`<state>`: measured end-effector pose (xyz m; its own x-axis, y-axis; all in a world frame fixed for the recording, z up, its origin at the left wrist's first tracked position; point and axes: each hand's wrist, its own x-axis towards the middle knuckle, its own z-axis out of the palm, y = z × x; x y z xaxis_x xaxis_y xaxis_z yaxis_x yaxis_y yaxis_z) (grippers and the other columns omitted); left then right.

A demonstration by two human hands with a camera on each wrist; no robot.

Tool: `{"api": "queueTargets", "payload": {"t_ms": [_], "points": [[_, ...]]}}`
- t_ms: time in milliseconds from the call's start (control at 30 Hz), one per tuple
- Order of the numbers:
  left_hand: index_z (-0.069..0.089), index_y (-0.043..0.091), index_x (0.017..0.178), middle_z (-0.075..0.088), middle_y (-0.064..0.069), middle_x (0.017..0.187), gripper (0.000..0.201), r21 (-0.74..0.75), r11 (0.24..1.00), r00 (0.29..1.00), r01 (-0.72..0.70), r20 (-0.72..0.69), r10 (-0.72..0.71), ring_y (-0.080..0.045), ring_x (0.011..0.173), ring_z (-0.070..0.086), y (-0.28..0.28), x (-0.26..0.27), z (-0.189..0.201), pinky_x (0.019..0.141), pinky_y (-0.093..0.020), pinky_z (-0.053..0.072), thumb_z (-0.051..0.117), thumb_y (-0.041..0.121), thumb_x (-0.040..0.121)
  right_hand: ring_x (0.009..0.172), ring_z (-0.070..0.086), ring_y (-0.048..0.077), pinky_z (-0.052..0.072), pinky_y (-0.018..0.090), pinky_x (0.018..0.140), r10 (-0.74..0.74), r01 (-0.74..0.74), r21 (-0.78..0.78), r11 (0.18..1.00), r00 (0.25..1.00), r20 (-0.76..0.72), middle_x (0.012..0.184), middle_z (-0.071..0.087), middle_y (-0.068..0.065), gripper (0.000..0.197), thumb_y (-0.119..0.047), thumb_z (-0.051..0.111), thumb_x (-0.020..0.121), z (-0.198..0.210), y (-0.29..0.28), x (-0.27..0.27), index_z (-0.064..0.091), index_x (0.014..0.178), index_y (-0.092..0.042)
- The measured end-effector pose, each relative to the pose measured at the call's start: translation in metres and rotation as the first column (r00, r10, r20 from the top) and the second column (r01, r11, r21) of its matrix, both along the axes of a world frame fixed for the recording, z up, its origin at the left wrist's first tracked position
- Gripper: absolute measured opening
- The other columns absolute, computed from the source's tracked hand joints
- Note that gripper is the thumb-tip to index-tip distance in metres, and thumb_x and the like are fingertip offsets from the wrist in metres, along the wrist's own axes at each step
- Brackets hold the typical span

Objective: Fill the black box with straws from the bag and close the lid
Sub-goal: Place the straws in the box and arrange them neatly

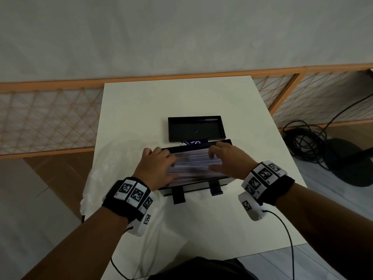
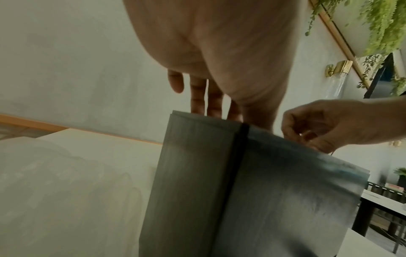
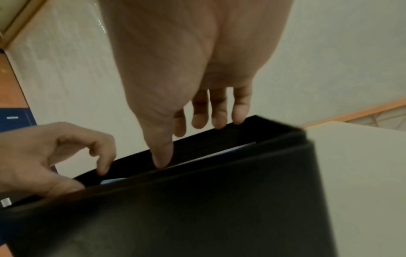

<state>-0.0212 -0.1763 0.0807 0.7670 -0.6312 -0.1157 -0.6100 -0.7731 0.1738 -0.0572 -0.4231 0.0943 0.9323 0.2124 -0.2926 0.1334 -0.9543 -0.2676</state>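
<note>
The black box (image 1: 195, 188) stands open in the middle of the white table (image 1: 181, 98), packed with pale striped straws (image 1: 193, 164) lying lengthwise. My left hand (image 1: 159, 166) rests on the straws at the box's left end, fingers loosely bent. My right hand (image 1: 226, 158) lies over the right end, fingertips near the far wall and thumb out. The right wrist view shows the right hand (image 3: 197, 113) with its fingertips at the box (image 3: 197, 217) rim, the left hand (image 3: 54, 156) beside it. The lid (image 1: 196, 129) lies upturned just behind the box. A crumpled clear bag (image 1: 105, 178) lies left of it.
Two black clasps (image 1: 178, 196) hang from the box's front. A blue label (image 1: 194, 142) pokes up between box and lid. An orange lattice fence (image 1: 50, 118) runs behind the table. Coiled black cables (image 1: 306, 142) lie on the floor to the right.
</note>
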Motion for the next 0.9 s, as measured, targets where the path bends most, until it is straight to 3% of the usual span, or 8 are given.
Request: {"api": "queueTargets", "payload": {"t_ms": [100,200,333,467,567,667,800,900], "points": [[0.067,0.024,0.079,0.062,0.005,0.088,0.032,0.133,0.991,0.997,0.012,-0.073,-0.002,-0.018,0.100,0.044,0.002,-0.001,-0.001,0.088,-0.037,0.024,0.055,0.053,0.082,0.085,0.061,0.022,0.048,0.031,0.073,0.016,-0.028,-0.061,0.998,0.980,-0.199,0.087,0.063,0.003,0.020,-0.034,0.058,0.085,0.001,0.002,0.000,0.065,0.089,-0.016],[0.067,0.026,0.077,0.062,0.006,0.089,0.031,0.114,0.993,0.994,0.003,-0.110,0.010,-0.017,0.100,0.042,0.002,-0.002,-0.003,0.090,-0.038,0.021,0.055,0.055,0.081,0.096,0.063,0.023,0.047,0.030,0.081,0.060,-0.067,-0.034,0.997,0.982,-0.182,0.105,0.069,0.004,0.020,-0.023,0.054,0.089,-0.005,0.005,0.001,0.067,0.104,-0.020],[0.064,0.028,0.093,0.061,0.010,0.097,0.024,-0.032,0.999,0.990,-0.026,-0.138,0.022,-0.014,0.105,0.044,0.005,-0.003,0.002,0.095,-0.037,0.017,0.061,0.048,0.080,0.102,0.061,0.022,0.039,0.021,0.081,0.047,-0.036,0.103,0.994,0.994,-0.103,0.112,0.064,0.005,0.032,-0.018,0.062,0.084,-0.003,0.004,0.007,0.062,0.117,-0.017],[0.063,0.029,0.096,0.058,0.011,0.102,0.022,-0.040,0.999,0.992,-0.013,-0.126,0.008,-0.014,0.108,0.044,0.009,-0.003,0.003,0.093,-0.034,0.015,0.060,0.045,0.081,0.116,0.046,0.023,0.041,0.030,0.092,0.079,-0.079,0.020,0.997,0.997,0.018,0.123,0.050,0.006,0.050,-0.021,0.065,0.081,-0.005,0.001,0.006,0.051,0.128,-0.022],[0.056,0.031,0.116,0.053,0.008,0.114,0.038,-0.046,0.999,0.990,-0.026,-0.136,0.020,-0.014,0.114,0.043,0.010,-0.002,0.002,0.097,-0.033,0.012,0.060,0.046,0.081,0.127,0.037,0.026,0.037,0.040,0.105,0.104,-0.106,-0.057,0.993,0.994,-0.036,0.135,0.042,0.006,0.060,-0.022,0.060,0.085,-0.012,0.008,0.004,0.038,0.140,-0.025],[0.056,0.033,0.121,0.057,0.011,0.118,0.041,0.012,1.000,0.982,-0.010,-0.186,0.012,-0.012,0.117,0.043,0.010,-0.001,0.000,0.104,-0.037,0.011,0.060,0.045,0.081,0.126,0.044,0.029,0.038,0.039,0.105,0.162,-0.162,0.005,0.987,0.983,-0.092,0.134,0.048,0.008,0.049,-0.014,0.057,0.087,-0.019,0.011,0.004,0.048,0.135,-0.020],[0.062,0.034,0.111,0.060,0.011,0.108,0.038,-0.094,0.995,0.984,-0.044,-0.178,0.026,-0.012,0.112,0.047,0.013,0.000,-0.001,0.101,-0.035,0.012,0.050,0.051,0.079,0.112,0.055,0.023,0.045,0.039,0.096,0.079,-0.077,0.162,0.984,0.997,-0.004,0.122,0.058,0.005,0.040,-0.025,0.067,0.081,-0.010,0.002,0.006,0.062,0.120,-0.022],[0.065,0.033,0.102,0.061,0.012,0.104,0.026,-0.073,0.996,0.986,-0.046,-0.163,0.033,-0.012,0.110,0.047,0.014,0.001,-0.002,0.101,-0.036,0.014,0.048,0.044,0.086,0.105,0.056,0.026,0.047,0.040,0.090,0.035,-0.039,0.106,0.994,0.998,0.043,0.115,0.058,0.006,0.034,-0.026,0.064,0.082,-0.007,-0.002,0.010,0.063,0.116,-0.022]]}}
